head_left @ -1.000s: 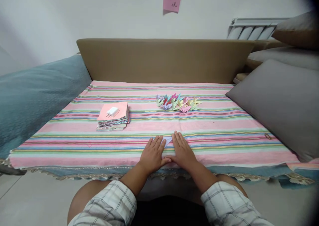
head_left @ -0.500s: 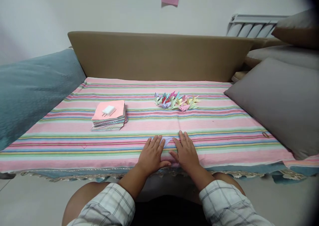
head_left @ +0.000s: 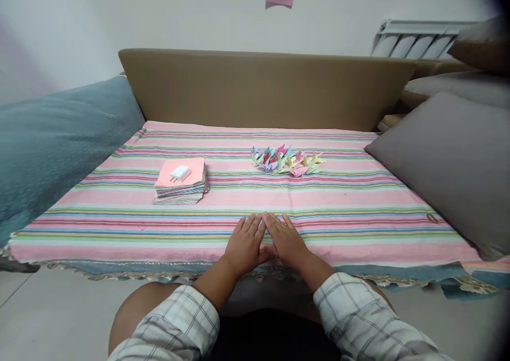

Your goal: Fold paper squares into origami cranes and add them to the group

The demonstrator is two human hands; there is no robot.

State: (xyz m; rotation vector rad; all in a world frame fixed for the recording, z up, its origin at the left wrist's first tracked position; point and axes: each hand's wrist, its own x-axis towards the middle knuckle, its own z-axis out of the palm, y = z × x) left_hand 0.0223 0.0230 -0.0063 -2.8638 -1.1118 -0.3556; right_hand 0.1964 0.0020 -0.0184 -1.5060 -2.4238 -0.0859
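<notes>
Left hand (head_left: 244,246), right hand (head_left: 286,240): fingers extended, unclenched; uneven pressure could ruck striped cloth (head_left: 338,244), toppling folded-paper figures (head_left: 282,163) near one o'clock.

Lavender paper piece, small and thin; a pointed wedge of it showed half a second ago, now apparently covered by fingers of the left hand (head_left: 244,246) and right hand (head_left: 287,240). Spot is on the striped cloth (head_left: 342,196), near its front edge. Outline, folds: hidden, can't tell.

Home setting: brown sofa back (head_left: 263,90), grey cushion (head_left: 450,159), radiator (head_left: 414,45).
</notes>
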